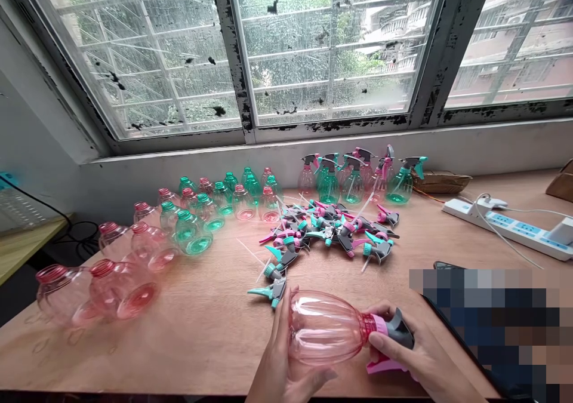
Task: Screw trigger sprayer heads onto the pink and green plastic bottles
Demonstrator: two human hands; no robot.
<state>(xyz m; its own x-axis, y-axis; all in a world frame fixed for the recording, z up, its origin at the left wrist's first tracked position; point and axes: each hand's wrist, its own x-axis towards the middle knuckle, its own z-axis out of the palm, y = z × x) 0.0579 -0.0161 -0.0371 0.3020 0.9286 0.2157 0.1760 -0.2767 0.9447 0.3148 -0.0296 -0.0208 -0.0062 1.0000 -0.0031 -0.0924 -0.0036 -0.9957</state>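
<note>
A clear pink spray bottle (326,328) lies sideways in the air between my hands, above the table's front edge. My left hand (286,355) cups its base, with the thumb along the underside. At the neck, my right hand (403,349) grips the pink collar of a grey-and-pink trigger sprayer head (398,329), which sits on the bottle's mouth. Whether the collar is fully threaded I cannot tell. Just beyond my left hand lies a loose teal-and-grey sprayer head (274,289), near a heap of pink and teal sprayer heads (331,227).
Open pink bottles (123,289) and green bottles (193,233) stand in rows at left. Several bottles with sprayers (353,179) stand by the wall. A white power strip (514,227) with cables lies right; a dark-edged, pixelated device (474,331) is near my right hand.
</note>
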